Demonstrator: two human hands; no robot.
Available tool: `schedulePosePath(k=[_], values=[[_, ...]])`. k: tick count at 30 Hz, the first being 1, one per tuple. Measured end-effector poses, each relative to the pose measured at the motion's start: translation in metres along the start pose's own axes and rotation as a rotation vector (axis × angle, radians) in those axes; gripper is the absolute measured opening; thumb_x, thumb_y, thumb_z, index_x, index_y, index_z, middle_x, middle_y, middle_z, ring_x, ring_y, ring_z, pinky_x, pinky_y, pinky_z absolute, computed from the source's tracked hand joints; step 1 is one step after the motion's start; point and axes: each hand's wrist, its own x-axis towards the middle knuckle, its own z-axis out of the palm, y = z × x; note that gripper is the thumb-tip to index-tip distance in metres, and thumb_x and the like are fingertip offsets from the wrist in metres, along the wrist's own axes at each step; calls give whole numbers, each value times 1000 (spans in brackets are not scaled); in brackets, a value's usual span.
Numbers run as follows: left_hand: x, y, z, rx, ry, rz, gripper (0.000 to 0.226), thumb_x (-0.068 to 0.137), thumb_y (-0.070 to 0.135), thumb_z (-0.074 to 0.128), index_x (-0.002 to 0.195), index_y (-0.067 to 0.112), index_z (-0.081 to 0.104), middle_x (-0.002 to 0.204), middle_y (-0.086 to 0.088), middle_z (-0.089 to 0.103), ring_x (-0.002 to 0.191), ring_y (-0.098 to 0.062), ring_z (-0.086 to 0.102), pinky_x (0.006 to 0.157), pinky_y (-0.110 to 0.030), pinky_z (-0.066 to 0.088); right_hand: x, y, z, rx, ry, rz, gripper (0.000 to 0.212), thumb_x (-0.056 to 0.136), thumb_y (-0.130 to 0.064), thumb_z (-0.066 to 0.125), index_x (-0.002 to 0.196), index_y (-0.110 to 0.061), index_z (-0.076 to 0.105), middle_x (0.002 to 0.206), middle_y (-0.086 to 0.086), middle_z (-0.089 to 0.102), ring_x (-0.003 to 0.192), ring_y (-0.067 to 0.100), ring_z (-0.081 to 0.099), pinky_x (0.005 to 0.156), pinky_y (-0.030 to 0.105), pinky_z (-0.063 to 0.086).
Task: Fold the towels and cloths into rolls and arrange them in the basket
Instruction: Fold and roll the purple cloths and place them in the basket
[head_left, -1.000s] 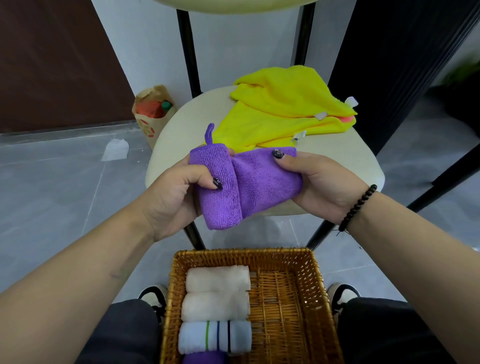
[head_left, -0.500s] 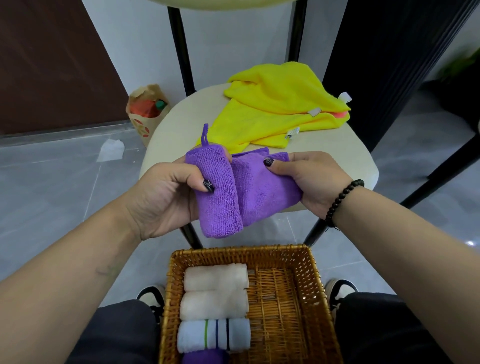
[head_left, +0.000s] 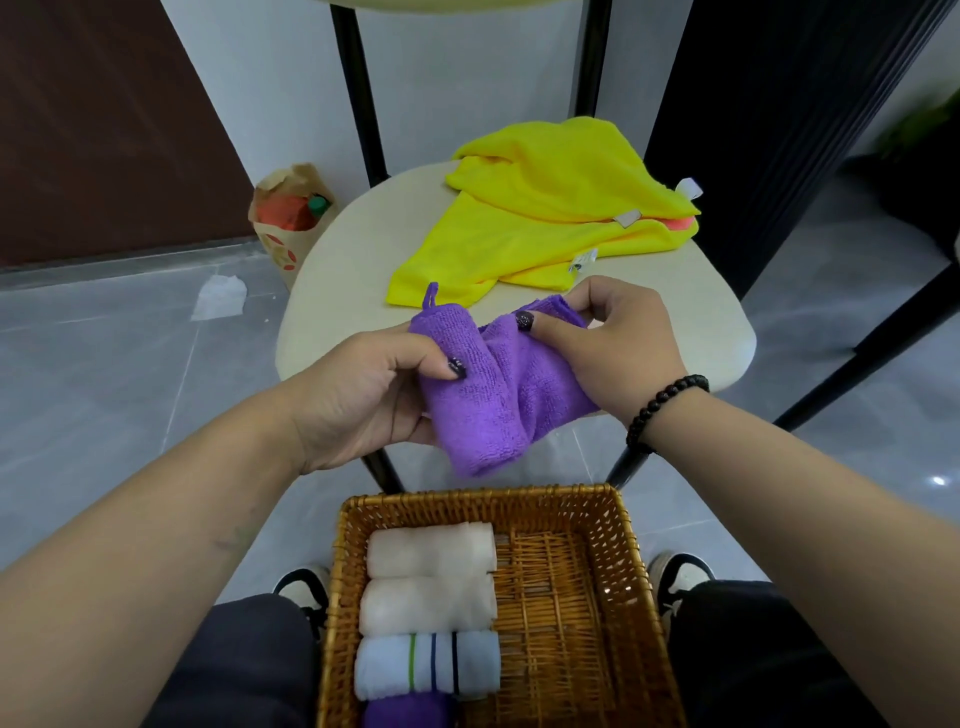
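Purple cloth (head_left: 498, 395), half rolled, hung in mid-air above the basket (head_left: 631, 587). Left hand (head_left: 363, 400) gripped the rolled part w/ thumb on top; right hand (head_left: 608, 348) pinched the loose end. Four rolls lay in basket's left side. Yellow towels (head_left: 545, 218) sat far on the chair seat (head_left: 332, 291).

Both hands gripping half-rolled purple cloth (head_left: 498, 384), above wicker basket (head_left: 639, 597)

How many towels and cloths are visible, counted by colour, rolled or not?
White plain rolled towels in the wicker basket: 2
White striped rolled towel: 1
Purple cloths, one in basket, one held: 2
Yellow cloths, piled, layers overlap: at least 1
Total: at least 6
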Motion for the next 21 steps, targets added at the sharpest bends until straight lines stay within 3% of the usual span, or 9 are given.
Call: schedulePosePath(k=[4, 7, 9, 12, 16, 19, 21], values=[[5, 0, 6, 105, 51, 12, 33, 67, 14, 52, 98, 10, 62, 86, -6, 72, 74, -19, 70, 62, -40, 61, 4, 1, 1, -61, 44, -49, 19, 75, -23, 79, 72, -12, 63, 64, -6, 56, 61, 5, 49, 61, 25, 44], [8, 4, 11, 191, 114, 73, 13, 82, 9, 53, 92, 13, 59, 73, -1, 68, 61, -14, 66, 51, -31, 54, 4, -3, 1, -37, 71, -93, 19, 75, -21, 78, 72, -15, 61, 63, -6, 55, 57, 1, 46, 59, 22, 43], [9, 5, 12, 244, 163, 92, 7, 81, 12, 55, 86, 15, 59, 69, 0, 65, 58, -12, 63, 50, -29, 53, 3, -5, 1, -23, 81, -111, 20, 75, -22, 78, 71, -17, 59, 62, -8, 55, 58, 1, 47, 60, 24, 45], [11, 6, 13, 335, 216, 111, 18, 69, 20, 60, 87, 16, 59, 69, 0, 66, 57, -11, 63, 50, -27, 52, -1, -8, 4, -19, 98, -142, 18, 76, -24, 77, 74, -17, 60, 66, -6, 57, 65, 9, 53, 64, 31, 50], [12, 5, 16, 374, 332, 147, 35, 82, 14, 69, 111, 16, 49, 87, -3, 68, 58, -7, 67, 48, -24, 52, -7, -10, 6, 12, 135, -128, 16, 79, -25, 74, 85, -19, 61, 69, -5, 60, 68, 11, 57, 67, 35, 52], [13, 3, 12, 431, 402, 220, 63, 62, 30, 74, 117, 21, 45, 92, -6, 72, 71, -15, 71, 61, -33, 59, -9, -13, 7, 163, 92, 32, 22, 84, -23, 69, 103, -15, 61, 74, 7, 64, 71, 18, 62, 68, 36, 52], [13, 3, 12, 450, 436, 240, 75, 47, 40, 76, 114, 24, 45, 95, -4, 73, 79, -17, 72, 71, -39, 60, -11, -19, 7, 342, 2, 235, 19, 88, -19, 64, 104, -10, 62, 74, 11, 61, 67, 24, 60, 62, 36, 52]])
